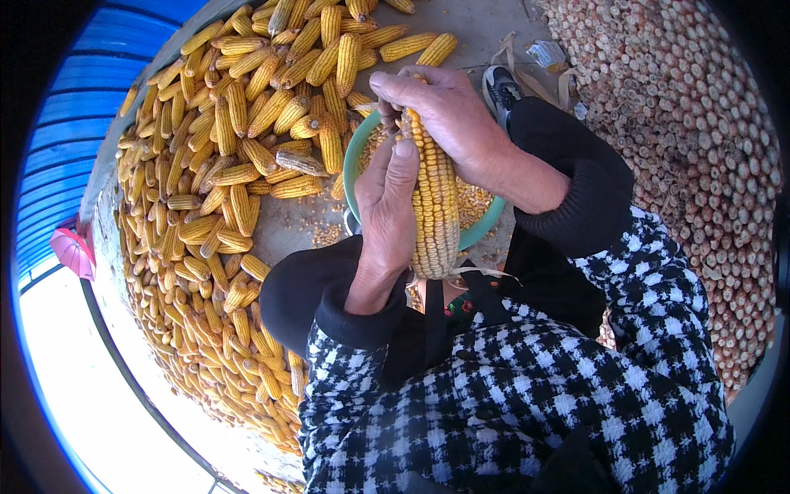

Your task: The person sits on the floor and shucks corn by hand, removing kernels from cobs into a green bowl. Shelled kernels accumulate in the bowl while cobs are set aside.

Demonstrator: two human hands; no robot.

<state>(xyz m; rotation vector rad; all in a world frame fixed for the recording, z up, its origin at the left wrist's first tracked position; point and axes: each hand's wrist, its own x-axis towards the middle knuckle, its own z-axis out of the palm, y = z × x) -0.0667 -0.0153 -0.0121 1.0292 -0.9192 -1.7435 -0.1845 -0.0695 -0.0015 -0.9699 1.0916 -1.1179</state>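
Both hands are on one ear of dried yellow corn (435, 216), held above a green basin (476, 233). My left hand (389, 204) grips the ear along its left side, the thumb pointing up toward its far end. Over that far end curls my right hand (453, 111), thumb and fingers closed on the tip. A few kernels there look loosened or gone, though the fingers cover part of it. Pale husk strands trail from the near end. Loose corn kernels (474, 207) lie in the basin, partly hidden by the ear and hands.
A big pile of unshelled corn ears (247, 123) spreads across the left. Bare cobs (666, 123) are heaped along the right. Spilled kernels (327, 234) dot the concrete floor (278, 225). Beyond my shoe (503, 89) lie dry husks (537, 86) and a crumpled wrapper (547, 54).
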